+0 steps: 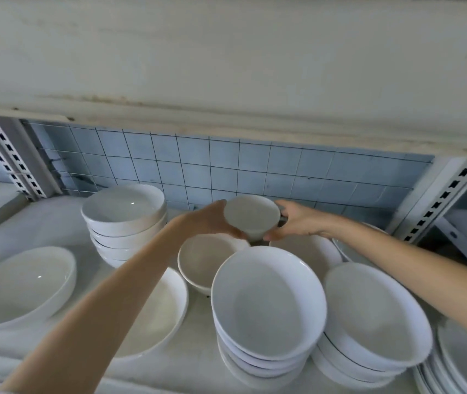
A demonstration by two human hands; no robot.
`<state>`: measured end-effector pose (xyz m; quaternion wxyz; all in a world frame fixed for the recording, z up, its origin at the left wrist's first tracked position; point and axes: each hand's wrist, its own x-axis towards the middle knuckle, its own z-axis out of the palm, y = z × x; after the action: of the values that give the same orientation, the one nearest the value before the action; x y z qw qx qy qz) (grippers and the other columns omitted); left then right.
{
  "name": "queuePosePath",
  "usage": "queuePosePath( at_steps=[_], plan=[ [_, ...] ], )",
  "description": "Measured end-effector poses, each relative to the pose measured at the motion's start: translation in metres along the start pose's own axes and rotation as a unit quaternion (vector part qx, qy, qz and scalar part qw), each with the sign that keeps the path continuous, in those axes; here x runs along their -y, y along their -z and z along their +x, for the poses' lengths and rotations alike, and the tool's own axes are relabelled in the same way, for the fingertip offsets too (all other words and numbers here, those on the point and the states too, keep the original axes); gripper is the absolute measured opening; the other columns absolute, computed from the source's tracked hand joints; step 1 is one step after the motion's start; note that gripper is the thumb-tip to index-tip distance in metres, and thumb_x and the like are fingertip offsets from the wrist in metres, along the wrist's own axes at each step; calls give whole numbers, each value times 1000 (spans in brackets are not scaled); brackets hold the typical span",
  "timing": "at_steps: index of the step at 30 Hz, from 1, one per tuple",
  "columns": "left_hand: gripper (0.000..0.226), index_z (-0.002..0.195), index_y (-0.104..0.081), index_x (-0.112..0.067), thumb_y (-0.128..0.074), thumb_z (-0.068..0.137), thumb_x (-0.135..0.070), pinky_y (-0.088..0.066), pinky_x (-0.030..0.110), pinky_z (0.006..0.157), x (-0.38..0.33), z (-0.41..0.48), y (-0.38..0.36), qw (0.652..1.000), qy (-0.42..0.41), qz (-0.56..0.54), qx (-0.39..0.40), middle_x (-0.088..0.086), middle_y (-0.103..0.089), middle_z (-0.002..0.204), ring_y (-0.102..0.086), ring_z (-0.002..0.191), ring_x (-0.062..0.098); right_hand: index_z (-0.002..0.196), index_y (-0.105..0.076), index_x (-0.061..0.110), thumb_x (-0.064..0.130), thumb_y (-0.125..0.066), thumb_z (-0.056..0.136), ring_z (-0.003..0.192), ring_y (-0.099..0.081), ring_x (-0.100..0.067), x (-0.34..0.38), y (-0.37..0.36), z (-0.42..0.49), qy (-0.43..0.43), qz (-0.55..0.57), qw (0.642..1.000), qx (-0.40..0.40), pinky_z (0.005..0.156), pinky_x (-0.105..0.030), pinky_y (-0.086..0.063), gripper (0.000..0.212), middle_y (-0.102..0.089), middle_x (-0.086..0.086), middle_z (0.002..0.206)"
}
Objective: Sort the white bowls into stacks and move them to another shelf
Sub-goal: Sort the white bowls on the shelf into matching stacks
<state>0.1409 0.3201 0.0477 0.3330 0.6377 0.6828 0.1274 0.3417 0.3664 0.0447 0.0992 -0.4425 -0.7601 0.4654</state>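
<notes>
A small white bowl (251,214) is held up at the back of the shelf between both hands. My left hand (212,220) grips its left side and my right hand (297,220) grips its right side. Below it sits a small cream bowl (203,261). A stack of several white bowls (269,305) stands at the front centre, and a second stack (368,317) is to its right. A third stack (124,214) rises at the back left. Two wide single bowls lie at the left, one (22,285) far left and one (155,314) partly under my left forearm.
An upper shelf board (226,66) overhangs close above the hands. Slotted metal uprights (442,200) frame the shelf on both sides, with a blue tiled wall (226,166) behind. Flat plates (465,362) are stacked at the front right corner.
</notes>
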Motion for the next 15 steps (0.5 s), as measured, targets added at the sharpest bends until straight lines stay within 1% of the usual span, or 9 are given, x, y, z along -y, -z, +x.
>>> queuePosePath(
  at_steps=[2,4,6,8,10,11,13,14,15],
  plan=[
    [78,122,-47,-7,-87,61,-37,-47,36,90,1,-2,0,1000,-12,1,-18,5,-57,117,-55,105,23,126,-48,19,1,-77,73,112,-52,-6,0,-1,-1,4,11,1000,-5,78,0,-42,63,-58,8,118],
    [93,124,-48,-7,-84,49,-49,-47,41,93,4,-2,0,999,-21,5,-41,8,-58,120,-55,107,26,126,-50,17,2,-79,71,114,-55,-9,0,-2,-1,5,13,1000,-17,87,-8,-44,64,-61,4,122],
    [100,125,-48,-9,-77,42,-56,-47,41,92,5,-3,1,998,-25,9,-58,6,-58,120,-55,107,26,121,-56,15,6,-81,70,111,-58,-12,1,-1,0,2,-6,999,-42,97,-24,-46,58,-64,2,119],
    [102,127,-45,-9,-84,43,-53,-46,40,93,5,-7,0,997,-32,3,-66,6,-57,121,-54,109,26,115,-59,12,17,-84,67,107,-62,-16,6,2,0,-1,-25,998,-61,98,-33,-47,54,-68,0,113],
    [95,128,-42,-8,-90,53,-42,-46,41,93,5,-8,2,996,-33,-11,-85,8,-56,123,-53,111,27,109,-62,13,34,-87,56,104,-64,-18,13,6,-1,1,-44,996,-78,98,-40,-47,62,-70,0,108],
    [93,128,-41,-7,-90,55,-40,-46,41,93,5,-8,3,995,-32,-21,-93,8,-56,123,-53,111,27,108,-63,14,35,-87,54,104,-64,-18,17,8,-2,4,-45,995,-85,98,-42,-47,62,-70,0,107],
    [99,126,-43,-7,-90,48,-45,-48,38,90,1,-15,7,992,-38,-41,-110,5,-58,118,-56,107,25,107,-63,11,23,-87,61,105,-64,-20,23,11,-4,21,-42,994,-99,99,-43,-46,53,-70,-3,108],
    [100,123,-47,-9,-88,42,-49,-49,34,87,0,-18,9,991,-45,-56,-117,2,-60,113,-58,104,22,106,-63,10,19,-85,63,105,-64,-22,26,13,-5,29,-41,993,-104,98,-42,-46,50,-70,-5,108],
    [95,119,-50,-11,-87,41,-51,-49,30,83,-1,-21,12,988,-55,-77,-121,-2,-62,107,-60,100,19,105,-63,11,16,-84,65,104,-64,-23,29,13,-8,37,-34,993,-106,97,-39,-47,45,-70,-4,107]
  ],
)
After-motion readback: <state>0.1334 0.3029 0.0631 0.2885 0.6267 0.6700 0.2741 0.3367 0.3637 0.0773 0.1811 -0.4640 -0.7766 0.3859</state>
